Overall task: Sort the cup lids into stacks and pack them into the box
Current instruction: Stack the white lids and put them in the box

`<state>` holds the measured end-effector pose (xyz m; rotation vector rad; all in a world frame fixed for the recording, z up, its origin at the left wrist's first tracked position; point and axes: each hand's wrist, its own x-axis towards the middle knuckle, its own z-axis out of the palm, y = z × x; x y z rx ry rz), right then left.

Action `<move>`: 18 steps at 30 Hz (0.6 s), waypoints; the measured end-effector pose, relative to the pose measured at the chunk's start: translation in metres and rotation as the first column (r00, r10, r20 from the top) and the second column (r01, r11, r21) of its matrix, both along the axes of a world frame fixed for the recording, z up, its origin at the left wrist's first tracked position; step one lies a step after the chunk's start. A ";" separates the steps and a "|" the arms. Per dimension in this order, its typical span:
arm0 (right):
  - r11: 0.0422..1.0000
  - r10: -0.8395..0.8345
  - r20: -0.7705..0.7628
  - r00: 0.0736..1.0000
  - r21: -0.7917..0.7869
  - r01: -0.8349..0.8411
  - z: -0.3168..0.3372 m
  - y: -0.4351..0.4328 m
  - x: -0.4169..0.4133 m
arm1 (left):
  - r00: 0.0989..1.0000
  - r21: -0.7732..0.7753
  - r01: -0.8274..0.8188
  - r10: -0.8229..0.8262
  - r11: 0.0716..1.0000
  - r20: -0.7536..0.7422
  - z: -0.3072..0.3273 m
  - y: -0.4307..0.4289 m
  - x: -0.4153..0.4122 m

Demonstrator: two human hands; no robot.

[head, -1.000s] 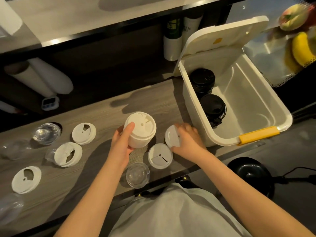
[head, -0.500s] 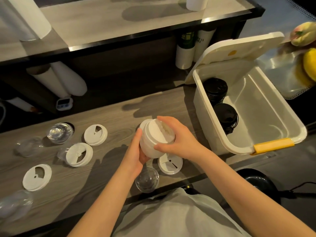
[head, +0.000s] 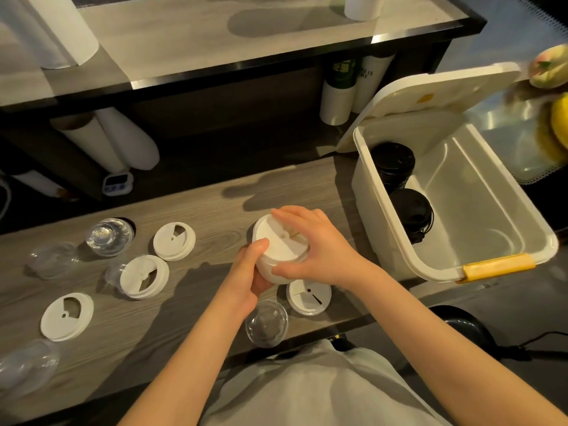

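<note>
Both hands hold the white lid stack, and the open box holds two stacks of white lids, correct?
No. The head view shows the two lid stacks in the box are black, not white. The left hand and right hand hold the white lid stack.

Lt grey top [head: 307, 392], no sleeves

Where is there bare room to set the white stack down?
Bare: in the box, right of the black stacks; counter strip behind the white stack. Crowded: loose lids left of and in front of it.
</note>
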<state>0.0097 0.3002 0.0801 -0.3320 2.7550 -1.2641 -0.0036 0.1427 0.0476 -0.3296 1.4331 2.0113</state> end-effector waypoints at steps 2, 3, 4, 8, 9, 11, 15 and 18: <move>0.999 -0.004 0.007 1.000 -0.045 0.004 -0.003 -0.001 0.000 | 1.000 0.009 -0.012 0.012 1.000 -0.007 -0.001 -0.001 0.001; 0.998 0.001 0.011 1.000 -0.058 0.000 -0.006 -0.001 0.000 | 1.000 -0.010 -0.031 0.031 0.999 -0.005 -0.002 -0.002 0.001; 0.997 0.006 0.030 1.000 -0.083 -0.003 -0.008 0.000 0.000 | 0.999 -0.031 -0.053 0.053 0.998 0.000 -0.001 -0.002 0.001; 0.922 -0.070 0.284 0.956 -0.347 0.170 -0.023 0.005 0.003 | 0.980 -0.023 -0.193 0.194 0.981 0.044 0.001 -0.009 -0.002; 0.922 -0.110 0.316 0.943 -0.322 0.215 -0.028 0.008 0.005 | 0.971 -0.017 -0.232 0.233 0.972 0.052 0.000 -0.012 -0.005; 0.974 -0.148 0.299 0.943 -0.121 0.192 -0.043 0.016 0.013 | 0.952 -0.005 -0.300 0.300 0.954 0.067 -0.002 -0.022 -0.008; 0.969 -0.026 0.395 0.918 0.235 -0.073 -0.074 0.021 0.035 | 0.935 -0.037 -0.343 0.345 0.939 0.082 -0.010 -0.037 -0.009; 0.901 0.000 0.438 0.899 0.390 -0.191 -0.088 0.018 0.046 | 0.937 -0.081 -0.338 0.344 0.938 0.069 -0.017 -0.043 -0.007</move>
